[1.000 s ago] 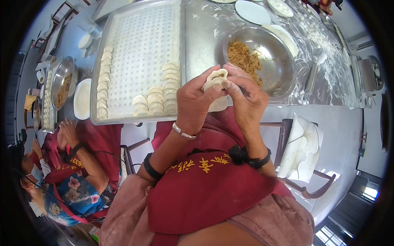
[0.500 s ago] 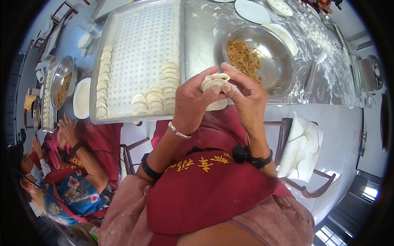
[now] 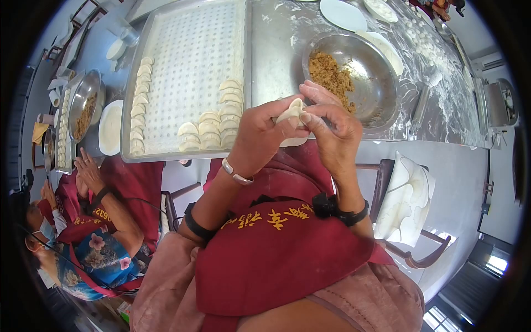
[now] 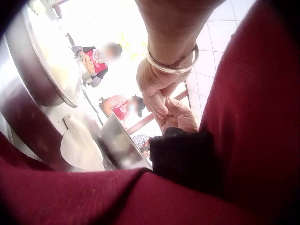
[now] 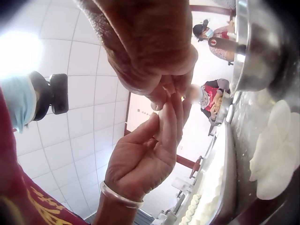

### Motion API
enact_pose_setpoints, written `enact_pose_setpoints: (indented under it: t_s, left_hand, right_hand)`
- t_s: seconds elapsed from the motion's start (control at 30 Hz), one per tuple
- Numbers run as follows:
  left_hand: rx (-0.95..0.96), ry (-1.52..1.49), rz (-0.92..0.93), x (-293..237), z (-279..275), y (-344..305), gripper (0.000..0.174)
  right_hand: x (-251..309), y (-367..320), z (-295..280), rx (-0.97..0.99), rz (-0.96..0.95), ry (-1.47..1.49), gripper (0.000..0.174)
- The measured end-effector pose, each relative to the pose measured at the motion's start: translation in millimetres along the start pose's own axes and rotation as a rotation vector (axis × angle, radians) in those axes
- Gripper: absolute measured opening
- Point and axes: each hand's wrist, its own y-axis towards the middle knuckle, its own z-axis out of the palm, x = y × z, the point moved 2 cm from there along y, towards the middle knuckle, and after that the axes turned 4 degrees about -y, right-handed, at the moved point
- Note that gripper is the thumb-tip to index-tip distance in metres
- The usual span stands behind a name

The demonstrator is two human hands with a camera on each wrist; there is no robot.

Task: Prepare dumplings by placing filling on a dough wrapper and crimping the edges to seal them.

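Observation:
A pale, partly folded dumpling [image 3: 294,109] is held up between both hands near the table's front edge. My left hand [image 3: 261,124] grips its left side, the thumb laid along the near face. My right hand [image 3: 336,126] pinches the right side of the dough between thumb and index finger. The dough edge stands up in a peak, and no filling shows. Below the hands, round dumpling wrappers [image 3: 294,142] lie at the table edge, partly covered. In the right wrist view, the left hand [image 5: 143,157] meets the right hand [image 5: 145,51], and their fingers hide most of the dumpling.
Left of the hands, a perforated metal tray [image 3: 191,61] bears rows of finished dumplings [image 3: 210,133]. A steel bowl [image 3: 381,91] of brown filling [image 3: 331,77] stands just beyond the right hand. Flour and a scraper-like tool [image 3: 425,94] lie farther right. Another person [image 3: 105,232] sits at left.
A second ago the dumpling gaped with filling showing; now its edges are drawn together into a raised peak. Both hands stay in nearly the same place, fingers shifting along the dough.

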Motion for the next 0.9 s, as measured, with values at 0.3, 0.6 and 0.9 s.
enact_pose_setpoints:
  t_s: [0.3,0.6,0.9]
  left_hand:
    - [0.099,0.087,-0.136,-3,-17,4,0.043]
    - [0.096,0.147,-0.066,-5,-10,1,0.05]
    - [-0.122,-0.439,0.033,17,6,-2,0.036]
  right_hand:
    - [2,0,-12,0.075,0.098,-0.089,0.026]
    - [-4,1,-4,0.017,0.303,0.201,0.017]
    - [11,-1,7,-0.126,0.274,0.284,0.02]
